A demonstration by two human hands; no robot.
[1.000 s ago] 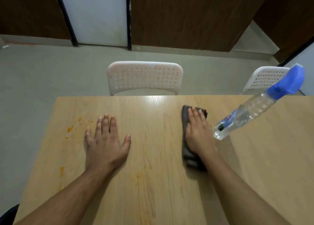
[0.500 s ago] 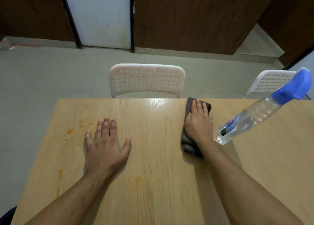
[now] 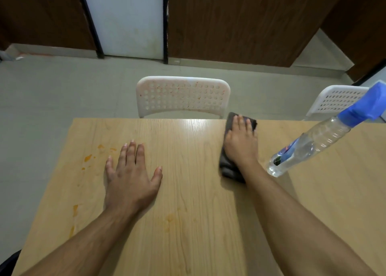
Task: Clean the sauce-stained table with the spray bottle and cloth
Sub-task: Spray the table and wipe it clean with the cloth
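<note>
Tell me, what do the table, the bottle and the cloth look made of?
Table: pale wood-grain top with a glossy glare, likely laminate. Spray bottle: clear ribbed plastic, liquid showing through, with an opaque blue plastic head. Cloth: dark grey, soft and matte, folded under the right hand; probably microfibre.

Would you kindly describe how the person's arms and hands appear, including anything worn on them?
Both forearms are bare, with no sleeves in view. The left hand and right hand wear no gloves, and no rings, watch or bracelets are visible. The fingernails are short and unpainted. No markings show on either arm.
</note>
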